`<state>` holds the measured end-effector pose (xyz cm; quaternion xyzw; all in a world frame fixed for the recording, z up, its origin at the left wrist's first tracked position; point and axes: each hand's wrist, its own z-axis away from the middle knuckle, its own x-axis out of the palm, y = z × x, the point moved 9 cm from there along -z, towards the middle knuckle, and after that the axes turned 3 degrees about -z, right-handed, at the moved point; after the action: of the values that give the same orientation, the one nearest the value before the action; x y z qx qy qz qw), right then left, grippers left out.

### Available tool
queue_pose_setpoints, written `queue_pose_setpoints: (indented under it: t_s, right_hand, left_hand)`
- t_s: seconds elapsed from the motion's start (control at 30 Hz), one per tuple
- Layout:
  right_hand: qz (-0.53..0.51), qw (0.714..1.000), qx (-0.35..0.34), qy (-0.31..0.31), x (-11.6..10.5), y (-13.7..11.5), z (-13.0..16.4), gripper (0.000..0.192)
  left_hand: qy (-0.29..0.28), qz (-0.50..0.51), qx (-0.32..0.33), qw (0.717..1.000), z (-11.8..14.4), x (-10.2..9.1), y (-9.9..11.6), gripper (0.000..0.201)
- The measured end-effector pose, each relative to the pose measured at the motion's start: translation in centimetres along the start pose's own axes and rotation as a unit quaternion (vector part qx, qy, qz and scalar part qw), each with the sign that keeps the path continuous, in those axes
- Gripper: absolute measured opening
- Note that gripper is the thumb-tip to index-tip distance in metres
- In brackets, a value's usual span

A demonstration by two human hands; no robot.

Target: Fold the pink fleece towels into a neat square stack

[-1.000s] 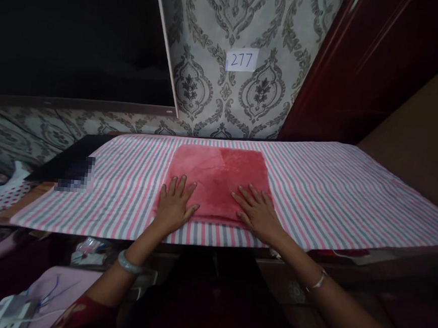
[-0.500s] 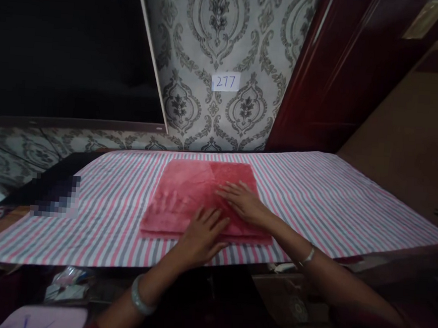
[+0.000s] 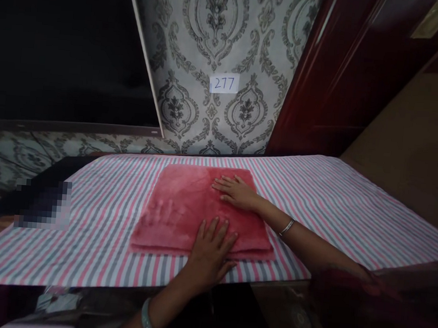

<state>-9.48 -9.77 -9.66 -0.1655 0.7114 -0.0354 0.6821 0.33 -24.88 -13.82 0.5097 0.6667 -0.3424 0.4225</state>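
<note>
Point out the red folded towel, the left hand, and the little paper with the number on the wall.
red folded towel (image 3: 180,201): head view, on its bare plush top.
left hand (image 3: 210,249): head view, on the hand's back.
number paper (image 3: 224,83): head view, on the middle of the slip.

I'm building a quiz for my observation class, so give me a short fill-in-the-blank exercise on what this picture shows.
1. Both hands lie flat on a folded ____ towel.
2. The towel lies on a cloth patterned with ____.
3. The paper label on the wallpaper reads ____.
4. The left hand is at the towel's near edge; the right hand is near its ____ edge.

Missing words: red; stripes; 277; far
</note>
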Motion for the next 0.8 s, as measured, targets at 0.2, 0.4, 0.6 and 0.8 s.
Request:
queue_pose_setpoints:
  t_s: [0.2,0.4,0.6,0.8]
  right_hand:
    - [-0.025,1.000,-0.006,0.003,1.4,-3.9,2.6,0.056]
    - [-0.115,0.985,-0.129,0.023,1.1,-7.4,5.3,0.047]
    - [-0.085,0.982,-0.064,0.156,-3.6,-1.4,1.2,0.047]
    - [-0.023,0.994,-0.051,0.089,0.2,1.1,-0.5,0.059]
  left_hand:
    - [0.020,0.186,-0.005,0.982,-1.3,-5.4,-2.5,0.036]
    - [0.001,0.295,-0.069,0.953,-9.3,-8.4,-11.9,0.049]
    - [-0.165,0.376,-0.011,0.912,-18.7,-3.3,-13.8,0.066]
    - [-0.232,0.367,-0.034,0.900,-19.8,4.3,-12.8,0.065]
